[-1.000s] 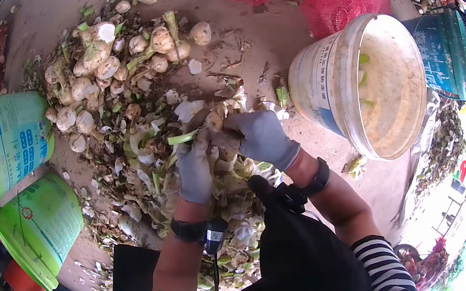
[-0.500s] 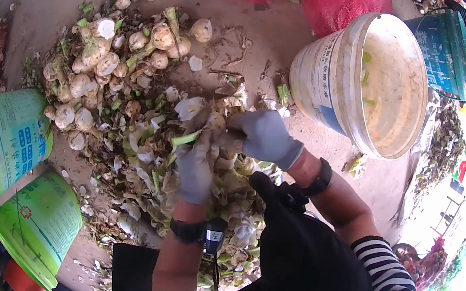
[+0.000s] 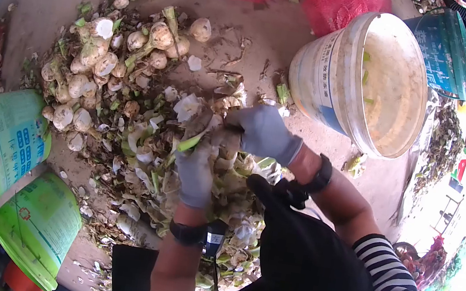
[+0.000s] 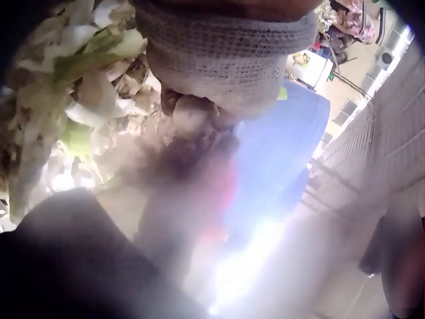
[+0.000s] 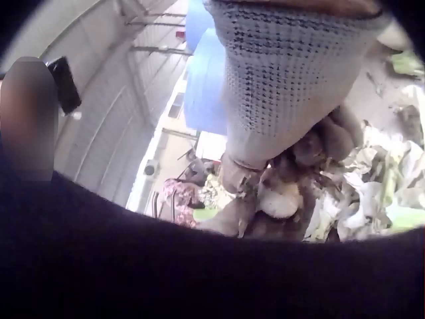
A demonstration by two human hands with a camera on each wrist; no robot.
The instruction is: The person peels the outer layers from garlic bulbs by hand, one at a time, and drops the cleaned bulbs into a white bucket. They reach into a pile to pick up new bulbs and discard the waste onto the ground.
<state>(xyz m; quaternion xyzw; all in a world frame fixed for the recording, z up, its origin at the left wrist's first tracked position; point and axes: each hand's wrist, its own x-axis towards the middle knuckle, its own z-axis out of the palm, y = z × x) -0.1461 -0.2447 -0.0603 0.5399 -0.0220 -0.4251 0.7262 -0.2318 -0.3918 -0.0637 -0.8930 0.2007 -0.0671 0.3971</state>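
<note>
Both hands wear grey knit gloves and meet over a heap of pale peeled skins [image 3: 149, 160]. My left hand [image 3: 194, 173] grips a garlic bulb by its stalk end, and the cut green stalk [image 3: 190, 141] sticks out beside the thumb. At the bulb's other side, my right hand [image 3: 266, 131] has its fingers curled in against it. In the right wrist view the whitish bulb [image 5: 280, 201] shows between the gloved fingers, partly hidden by them. The left wrist view is hazy, and the fingers there are blurred.
Unpeeled garlic bulbs [image 3: 93, 55] lie piled at the upper left. A whitish bucket [image 3: 318, 77] leans at the right with green bits inside, a teal bucket [image 3: 440, 50] behind it. Red mesh bags [image 3: 344, 8] are at the top. Green buckets [image 3: 15, 134] lie at the left.
Both hands stay close together at the bulb. The green stalk has tilted more upright as the left hand turns slightly, and the right hand has shifted a little upward.
</note>
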